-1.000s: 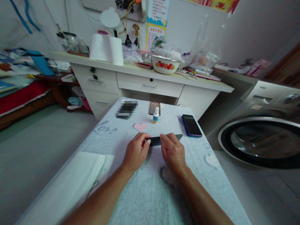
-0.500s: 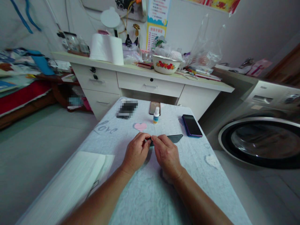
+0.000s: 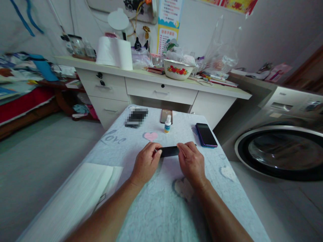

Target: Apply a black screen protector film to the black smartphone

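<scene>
Dark flat object [image 3: 169, 151] sat between both hands above the bench [image 3: 151, 208], left fingers [image 3: 158, 150] clamped on its near end, right fingers [image 3: 179, 147] pinched together at its other side; the small bottle [image 3: 167, 124] stood beyond.

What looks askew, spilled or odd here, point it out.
Only a pixelated patch at the far left of the table, hiding what lies there. No spill shows, and the small bottle stands upright.
</scene>
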A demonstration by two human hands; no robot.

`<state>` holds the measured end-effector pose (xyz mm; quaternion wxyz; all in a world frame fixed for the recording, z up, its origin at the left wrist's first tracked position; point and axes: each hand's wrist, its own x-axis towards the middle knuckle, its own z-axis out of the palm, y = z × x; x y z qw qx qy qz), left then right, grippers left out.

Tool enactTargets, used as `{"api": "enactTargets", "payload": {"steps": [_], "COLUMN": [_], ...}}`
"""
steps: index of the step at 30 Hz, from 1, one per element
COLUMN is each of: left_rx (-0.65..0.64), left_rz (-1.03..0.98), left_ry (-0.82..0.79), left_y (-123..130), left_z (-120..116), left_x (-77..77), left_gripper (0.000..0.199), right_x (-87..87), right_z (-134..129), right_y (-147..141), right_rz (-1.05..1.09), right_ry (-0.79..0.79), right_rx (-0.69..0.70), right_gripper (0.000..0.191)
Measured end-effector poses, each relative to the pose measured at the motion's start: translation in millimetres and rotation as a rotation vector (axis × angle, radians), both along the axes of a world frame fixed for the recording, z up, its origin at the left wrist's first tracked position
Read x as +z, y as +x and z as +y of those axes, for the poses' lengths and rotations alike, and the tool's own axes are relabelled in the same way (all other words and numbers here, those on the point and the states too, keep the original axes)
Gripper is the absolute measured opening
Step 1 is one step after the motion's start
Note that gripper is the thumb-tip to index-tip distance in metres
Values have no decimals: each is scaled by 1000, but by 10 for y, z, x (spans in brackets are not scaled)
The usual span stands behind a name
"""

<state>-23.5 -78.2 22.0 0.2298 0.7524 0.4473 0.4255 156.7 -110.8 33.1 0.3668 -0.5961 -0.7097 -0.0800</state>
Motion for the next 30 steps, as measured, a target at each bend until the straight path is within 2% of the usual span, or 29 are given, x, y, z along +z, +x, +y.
{"api": "enactTargets", "payload": {"steps": [16,22,30], "left_rx": [16,18,16], "left_rz": [0,6,0], "left_ry": [6,3,9], "left_y": [-7,-7,-1], "left_z": [16,11,-3], "left_x": [-38,-31,-20], "left_gripper": [14,15,14], "right_x": [-22,-35,-21], "right_z": [54,64,42], "right_y": [380,388,230], "right_rz": [-8,-5,9], "right_ry": [76,97,68], "right_rx": [-180,-214,-134], "right_gripper": [24,23,24]}}
